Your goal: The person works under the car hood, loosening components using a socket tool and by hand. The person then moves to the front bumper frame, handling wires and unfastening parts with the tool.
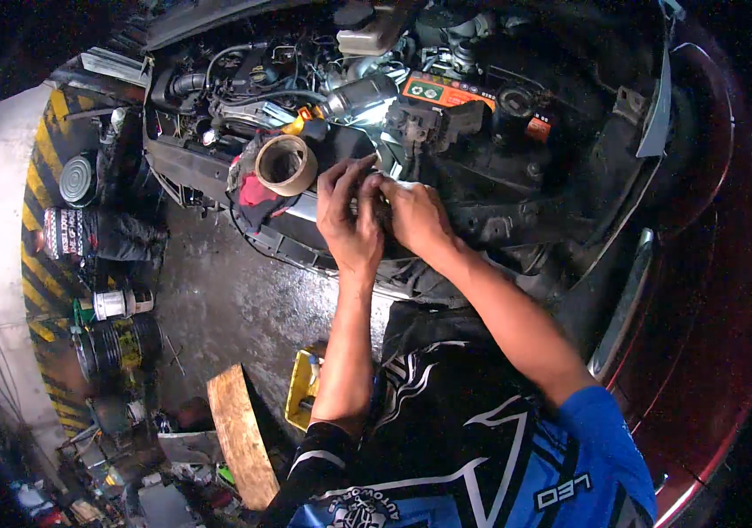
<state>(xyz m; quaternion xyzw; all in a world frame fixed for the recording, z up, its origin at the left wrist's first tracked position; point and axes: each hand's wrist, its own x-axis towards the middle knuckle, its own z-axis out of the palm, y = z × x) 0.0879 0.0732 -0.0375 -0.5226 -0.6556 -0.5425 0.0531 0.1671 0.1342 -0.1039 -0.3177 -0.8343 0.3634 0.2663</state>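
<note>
My left hand (347,214) and my right hand (413,211) meet over the front edge of an open engine bay, with fingers curled close together. Whatever they pinch between them is too small and too covered to make out. Just left of my left hand, a roll of tan tape (287,165) rests on a red and dark rag (259,192). Beyond my hands lies a lit work lamp (360,95) with a yellow-orange part (303,121) at its left end; its light falls near my fingertips.
A car battery with an orange label (446,91) sits behind my right hand. The dark red fender (702,352) borders the right side. On the floor are a yellow tray (303,389), a wooden board (242,436), a white container (114,304) and a dark drum (121,345).
</note>
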